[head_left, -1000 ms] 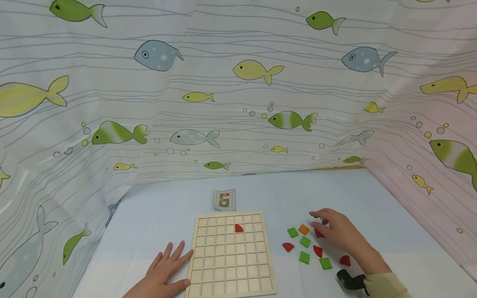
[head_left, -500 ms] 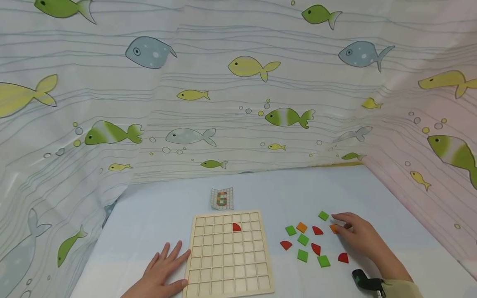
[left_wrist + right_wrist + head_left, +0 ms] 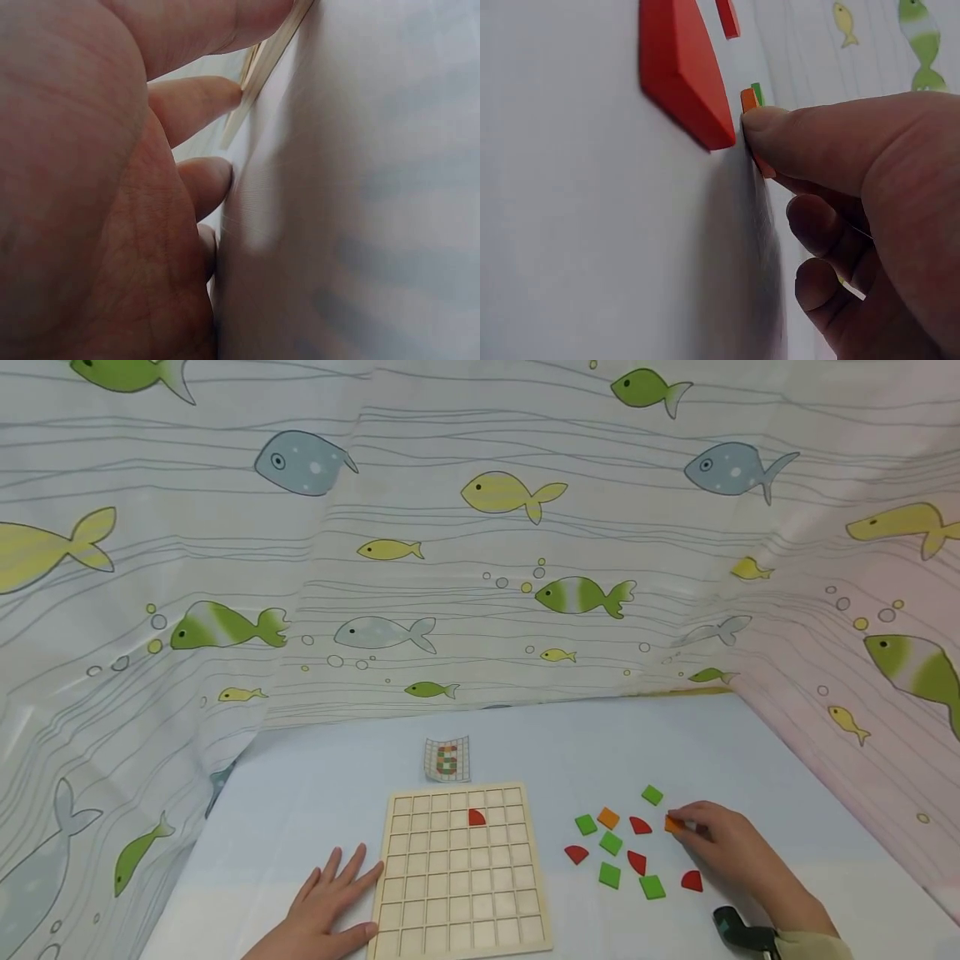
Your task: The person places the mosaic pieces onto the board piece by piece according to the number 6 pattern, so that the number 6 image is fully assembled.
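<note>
My right hand (image 3: 723, 843) pinches an orange square tile (image 3: 672, 824) between thumb and fingers at the right of the loose pieces. In the right wrist view, the thumb covers part of that orange tile (image 3: 748, 99). My left hand (image 3: 330, 897) lies with spread, straight fingers against the left edge of a wooden grid board (image 3: 459, 885). Thumb and index finger touch the board's rim (image 3: 259, 86) in the left wrist view. One red quarter-circle piece (image 3: 477, 817) sits in a cell near the board's top.
Right of the board lie several green squares (image 3: 611, 842), several red quarter-circles (image 3: 637, 862) and another orange square (image 3: 608, 817). A small card with a coloured grid pattern (image 3: 447, 760) lies behind the board. Fish-printed curtains (image 3: 480, 568) enclose the table.
My right hand has moved right from above the pieces and now pinches the orange tile. A green square it had covered shows beyond it. The left hand stays at the board.
</note>
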`<state>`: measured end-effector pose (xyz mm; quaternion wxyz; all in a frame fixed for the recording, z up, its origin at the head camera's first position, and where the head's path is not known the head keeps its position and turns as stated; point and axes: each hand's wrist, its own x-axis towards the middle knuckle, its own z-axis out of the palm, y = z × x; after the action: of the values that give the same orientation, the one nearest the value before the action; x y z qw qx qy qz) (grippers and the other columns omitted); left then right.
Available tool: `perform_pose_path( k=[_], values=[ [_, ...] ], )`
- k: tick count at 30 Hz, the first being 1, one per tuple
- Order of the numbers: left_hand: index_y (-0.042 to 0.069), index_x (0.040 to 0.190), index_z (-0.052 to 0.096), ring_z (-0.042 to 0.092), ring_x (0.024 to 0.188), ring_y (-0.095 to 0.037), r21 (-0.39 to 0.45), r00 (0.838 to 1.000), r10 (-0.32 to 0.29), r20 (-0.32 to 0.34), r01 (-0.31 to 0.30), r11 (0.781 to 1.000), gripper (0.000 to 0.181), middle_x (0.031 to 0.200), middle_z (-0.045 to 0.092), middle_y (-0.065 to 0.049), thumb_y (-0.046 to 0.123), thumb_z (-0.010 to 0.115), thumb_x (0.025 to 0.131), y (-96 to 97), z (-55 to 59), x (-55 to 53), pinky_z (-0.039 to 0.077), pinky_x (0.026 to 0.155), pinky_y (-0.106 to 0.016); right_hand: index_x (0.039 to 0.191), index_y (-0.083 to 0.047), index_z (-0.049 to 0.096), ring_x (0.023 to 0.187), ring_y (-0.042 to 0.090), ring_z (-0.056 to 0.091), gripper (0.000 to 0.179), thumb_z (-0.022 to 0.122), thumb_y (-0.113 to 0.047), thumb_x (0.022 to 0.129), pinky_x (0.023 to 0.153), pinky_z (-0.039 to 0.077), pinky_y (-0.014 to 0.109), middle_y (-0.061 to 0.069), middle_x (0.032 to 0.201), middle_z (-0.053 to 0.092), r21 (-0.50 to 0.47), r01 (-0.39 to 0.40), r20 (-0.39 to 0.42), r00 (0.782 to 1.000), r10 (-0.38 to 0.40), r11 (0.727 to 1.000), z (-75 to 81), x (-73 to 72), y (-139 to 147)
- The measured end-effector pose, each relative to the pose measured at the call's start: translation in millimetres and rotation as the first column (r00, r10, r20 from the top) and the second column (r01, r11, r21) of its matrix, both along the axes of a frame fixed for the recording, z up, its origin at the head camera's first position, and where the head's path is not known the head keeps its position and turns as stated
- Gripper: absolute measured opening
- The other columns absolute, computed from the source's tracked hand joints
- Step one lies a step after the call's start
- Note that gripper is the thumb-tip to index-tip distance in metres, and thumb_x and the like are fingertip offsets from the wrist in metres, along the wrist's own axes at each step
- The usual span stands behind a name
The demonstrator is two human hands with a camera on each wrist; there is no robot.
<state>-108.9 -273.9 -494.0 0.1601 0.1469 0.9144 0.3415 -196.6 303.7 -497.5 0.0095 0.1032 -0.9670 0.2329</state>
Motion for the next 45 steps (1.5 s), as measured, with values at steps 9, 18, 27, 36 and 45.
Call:
perform_pose_path(
  k=[9,18,27,36,45],
  values=[
    [0.012,0.152,0.041,-0.006,0.143,-0.054,0.006,1.0,-0.011,-0.028,0.011,1.0,0.069,0.16,0.016,-0.023,0.045,0.062,0.095,-0.3,1.1,1.2,-0.004,0.104,-0.072,0.114,-0.01,0.074,0.091,0.022,0.061,0.033,0.082,-0.016,0.082,0.075,0.057,0.041,0.006,0.11,0.069,-0.005,0.02,-0.03,0.999,-0.02,1.0,10.5,-2.9,-12],
    [0.006,0.151,0.04,-0.006,0.142,-0.055,0.013,0.999,-0.01,-0.031,0.01,1.0,0.072,0.16,0.016,-0.025,0.044,0.062,0.095,-0.3,-1.1,3.4,-0.005,0.103,-0.072,0.116,-0.015,0.074,0.091,0.017,0.059,0.031,0.079,-0.017,0.085,0.074,0.056,0.031,-0.006,0.109,0.067,-0.043,-0.127,-0.063,0.99,0.124,0.991,27.2,-21.2,-52],
    [0.002,0.152,0.037,-0.008,0.142,-0.056,0.022,0.999,-0.026,-0.021,0.027,0.999,0.069,0.16,0.013,-0.027,0.041,0.058,0.098,0.8,-0.3,3.0,-0.006,0.104,-0.07,0.118,-0.015,0.073,0.094,0.013,0.059,0.03,0.076,-0.017,0.088,0.076,0.054,0.029,-0.012,0.109,0.065,-0.076,-0.277,-0.055,0.96,0.273,0.958,36.0,-35.1,-96],
    [0.003,0.153,0.035,-0.01,0.142,-0.055,0.011,0.999,-0.033,-0.003,0.033,0.999,0.069,0.16,0.01,-0.026,0.042,0.056,0.099,1.1,1.0,2.4,-0.007,0.104,-0.07,0.116,-0.012,0.074,0.095,0.016,0.061,0.028,0.076,-0.017,0.089,0.076,0.054,0.029,-0.009,0.105,0.066,-0.035,-0.418,-0.12,0.904,0.411,0.908,44.4,-43.4,-138],
    [0.004,0.152,0.037,-0.007,0.143,-0.054,0.003,1.0,-0.016,-0.023,0.016,1.0,0.069,0.16,0.012,-0.026,0.043,0.057,0.098,1.8,1.3,2.7,-0.006,0.105,-0.07,0.114,-0.015,0.075,0.101,0.013,0.061,0.026,0.076,-0.019,0.089,0.083,0.054,0.03,-0.009,0.106,0.067,0.021,-0.454,-0.148,0.88,0.452,0.891,44.1,-52.0,-177]
  ],
)
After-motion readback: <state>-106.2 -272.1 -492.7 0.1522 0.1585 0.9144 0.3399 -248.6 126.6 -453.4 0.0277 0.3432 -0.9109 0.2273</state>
